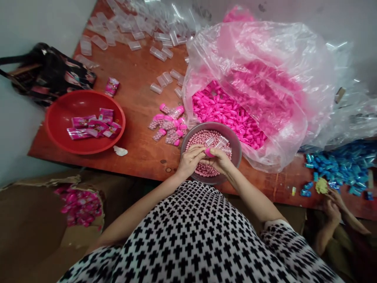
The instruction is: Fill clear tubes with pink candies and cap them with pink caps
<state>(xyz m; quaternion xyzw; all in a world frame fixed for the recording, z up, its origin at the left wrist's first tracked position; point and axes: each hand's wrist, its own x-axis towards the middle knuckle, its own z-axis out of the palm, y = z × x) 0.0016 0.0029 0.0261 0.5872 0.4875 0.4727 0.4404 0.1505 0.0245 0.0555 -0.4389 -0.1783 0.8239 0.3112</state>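
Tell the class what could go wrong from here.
The bowl sits near the front edge of the table; a bump might spill its beads. The pink cap, over those beads, could slip from the right grip. The bag gapes beside the bowl, so loose caps might tumble in.

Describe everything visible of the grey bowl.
The grey bowl is round, with a smooth rim, and looks like plastic. It sits upright near the front edge of the table, beside the clear bag. Small pink beads lie inside, with clear tubes on top. The left hand and right hand hide its middle.
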